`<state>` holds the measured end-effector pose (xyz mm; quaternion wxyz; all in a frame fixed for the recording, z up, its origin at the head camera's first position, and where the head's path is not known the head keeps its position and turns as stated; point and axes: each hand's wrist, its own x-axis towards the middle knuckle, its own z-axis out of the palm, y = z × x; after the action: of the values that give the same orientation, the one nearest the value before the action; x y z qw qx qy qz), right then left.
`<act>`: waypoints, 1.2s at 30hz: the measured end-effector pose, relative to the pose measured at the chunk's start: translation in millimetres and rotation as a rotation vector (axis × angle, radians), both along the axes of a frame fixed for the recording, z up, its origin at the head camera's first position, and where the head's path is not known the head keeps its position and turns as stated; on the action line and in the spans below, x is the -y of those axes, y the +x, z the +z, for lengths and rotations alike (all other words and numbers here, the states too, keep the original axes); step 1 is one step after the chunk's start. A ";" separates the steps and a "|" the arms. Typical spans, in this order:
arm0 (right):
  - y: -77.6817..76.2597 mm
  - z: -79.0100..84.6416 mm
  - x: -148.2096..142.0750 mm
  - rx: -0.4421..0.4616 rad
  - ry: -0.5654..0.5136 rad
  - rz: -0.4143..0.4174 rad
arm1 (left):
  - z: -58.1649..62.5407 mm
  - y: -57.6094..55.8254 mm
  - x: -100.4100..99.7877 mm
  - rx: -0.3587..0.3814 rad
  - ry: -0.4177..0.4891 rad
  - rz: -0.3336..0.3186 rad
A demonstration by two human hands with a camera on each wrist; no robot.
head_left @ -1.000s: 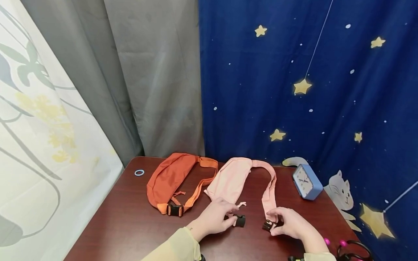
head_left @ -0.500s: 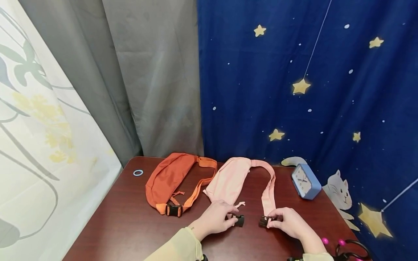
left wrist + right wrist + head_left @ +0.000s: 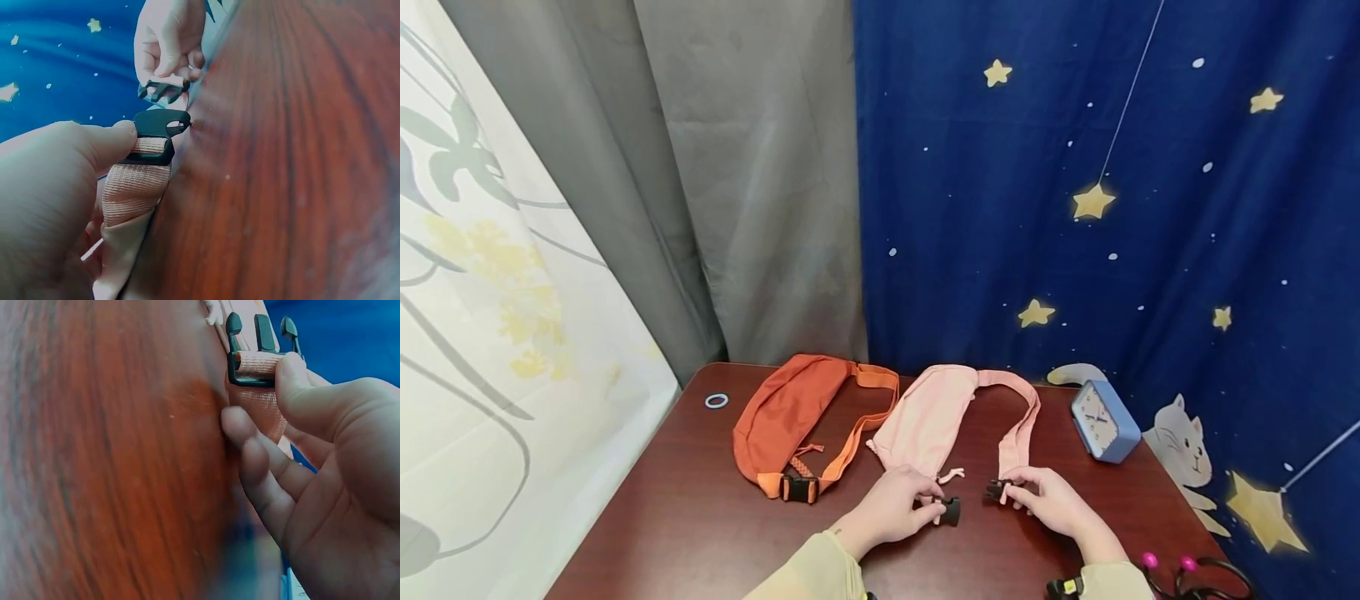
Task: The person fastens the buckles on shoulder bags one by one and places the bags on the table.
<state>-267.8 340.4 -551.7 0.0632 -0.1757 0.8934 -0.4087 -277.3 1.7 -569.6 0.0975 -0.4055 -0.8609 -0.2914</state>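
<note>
A pink waist bag lies on the dark red-brown table, its strap looping round to the right. My left hand pinches the black socket half of its buckle, thumb on top, by the webbing. In my right hand is the pronged half, held between thumb and fingers at the strap end. The prongs point left toward the socket, with a small gap between the halves. In the left wrist view both halves appear nearly in line.
An orange waist bag with a fastened black buckle lies left of the pink one. A light blue ring is at the back left. A blue clock stands at the back right. Black loops with pink balls sit at the front right.
My right hand has moved left and slightly away from me, bringing the pronged half closer to the socket and turning its prongs leftward. The left hand has stayed nearly still.
</note>
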 end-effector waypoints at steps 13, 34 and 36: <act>-3.5 -14.4 18.5 0.083 -0.124 0.029 | -15.2 2.6 0.1 0.191 0.197 0.058; -0.8 -21.8 44.9 -0.007 -0.145 0.104 | -15.9 -0.1 -1.4 0.285 0.244 0.077; -0.8 -22.3 46.7 -0.008 -0.138 0.105 | -16.0 -0.2 -1.3 0.289 0.244 0.079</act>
<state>-268.6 293.8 -574.0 0.0687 -0.2279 0.8529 -0.4646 -277.5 3.0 -585.7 0.0327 -0.3106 -0.8394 -0.4448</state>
